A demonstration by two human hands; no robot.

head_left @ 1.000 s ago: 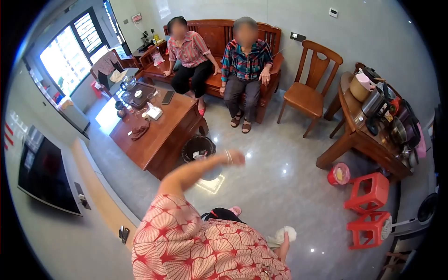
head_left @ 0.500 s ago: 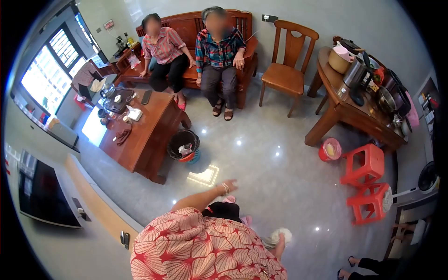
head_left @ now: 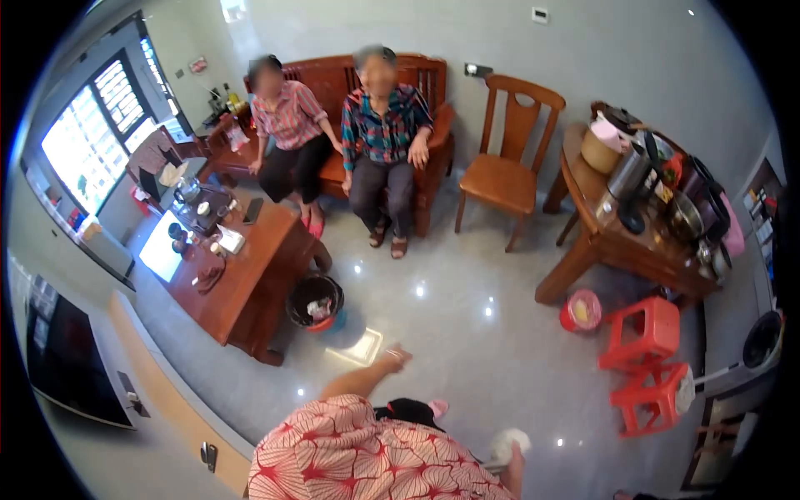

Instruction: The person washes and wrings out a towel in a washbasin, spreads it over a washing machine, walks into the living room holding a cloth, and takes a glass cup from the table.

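My left hand (head_left: pixel 397 358), with a light bracelet at the wrist, is held out over the tiled floor in front of my body, its fingers apart and nothing in them. Low at the lower right, my right hand (head_left: pixel 514 467) is closed on a white cloth (head_left: pixel 509 444) that hangs beside my body. My red and cream patterned top (head_left: pixel 367 454) fills the bottom of the view. Beyond my left hand stands a waste bin (head_left: pixel 316 302) with a black liner.
Two people sit on a wooden sofa (head_left: pixel 321 93). A low wooden table (head_left: pixel 258 275) with tea things is at left, a chair (head_left: pixel 500 183) at centre back. Right are a table (head_left: pixel 575 183) with pots, a bucket (head_left: pixel 581 311) and red stools (head_left: pixel 640 333).
My left arm has come down and back from its raised sweep, and its fingers are clearer. The view has shifted. The white cloth stays in my right hand.
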